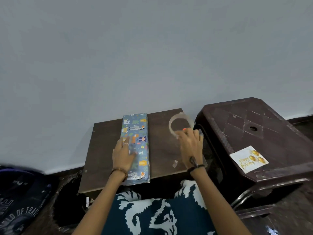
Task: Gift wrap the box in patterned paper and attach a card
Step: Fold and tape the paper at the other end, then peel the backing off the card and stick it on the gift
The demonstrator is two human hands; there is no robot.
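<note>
A long box (138, 133) wrapped in blue paper with cartoon animals lies lengthwise on the left part of a small dark wooden table (160, 150). My left hand (123, 155) rests flat on the box's left side, fingers spread. My right hand (190, 146) holds a clear tape roll (172, 123) upright over the table's right side, blurred by motion. A white "Happy Birthday" card (249, 158) with gold balloons lies on a dark plastic stool (271, 133) to the right.
A small scrap of tape or paper (175, 163) lies on the table near my right wrist. A dark printed bag (20, 200) sits on the floor at the left. A pale wall stands right behind the table. My patterned lap (160, 214) is below the table's near edge.
</note>
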